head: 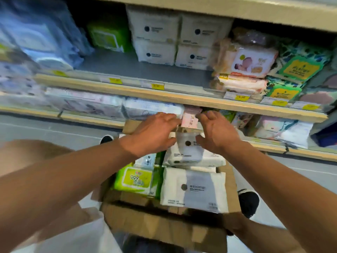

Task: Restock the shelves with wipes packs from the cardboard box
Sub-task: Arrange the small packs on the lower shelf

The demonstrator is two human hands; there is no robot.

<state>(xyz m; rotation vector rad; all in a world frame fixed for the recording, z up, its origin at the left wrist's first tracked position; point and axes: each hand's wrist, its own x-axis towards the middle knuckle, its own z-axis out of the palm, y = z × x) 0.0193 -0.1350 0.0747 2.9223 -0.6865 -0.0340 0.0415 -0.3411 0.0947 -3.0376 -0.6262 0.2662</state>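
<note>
Head view | left hand [155,133] and right hand [215,132] grip white wipes pack [189,143] over cardboard box [164,227] | next: lift to shelf [145,70]

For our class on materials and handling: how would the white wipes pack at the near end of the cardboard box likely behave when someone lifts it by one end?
The white wipes pack looks like a soft film wrap, so it would probably sag rather than stay stiff. Its glossy surface may feel slippery. Being flat and broad, it seems unlikely to roll inside the cardboard box.
</note>
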